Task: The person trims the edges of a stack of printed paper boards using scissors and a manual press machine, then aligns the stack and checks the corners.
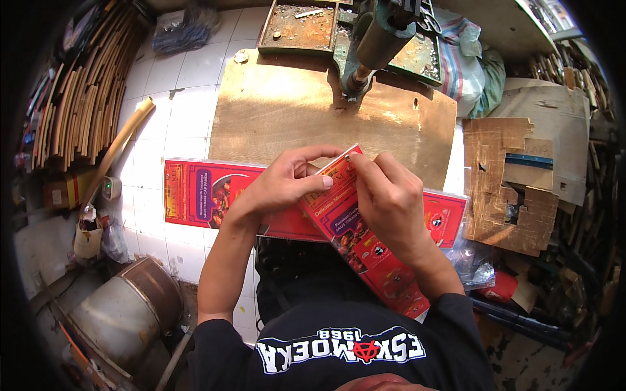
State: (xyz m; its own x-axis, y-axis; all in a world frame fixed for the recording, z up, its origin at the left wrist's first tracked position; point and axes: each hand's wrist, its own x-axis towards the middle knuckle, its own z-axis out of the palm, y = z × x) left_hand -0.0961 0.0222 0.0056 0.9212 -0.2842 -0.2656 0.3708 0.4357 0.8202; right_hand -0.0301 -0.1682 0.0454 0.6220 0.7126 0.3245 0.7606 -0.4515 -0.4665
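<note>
A long red printed sheet [352, 225] with food pictures slants from the wooden board toward my lap. My left hand [283, 182] grips its upper left edge, with the thumb on the printed face. At the upper end of the sheet, my right hand [394, 202] has its fingertips pinched by the corner, near a small dark spot that may be a hole or an eyelet. Beneath lies a similar red printed sheet or stack [186, 199], placed crosswise at the near edge of the wooden board [280, 104]. My hands and the upper sheet hide its middle.
Beyond the board stands a press [385, 42] with a vertical rod, flanked by a metal tray [300, 29] of small parts. Cardboard sheets [81, 111] are stacked at left, above a metal drum [130, 319]. Torn cardboard [479, 169] and clear plastic [479, 274] lie at right.
</note>
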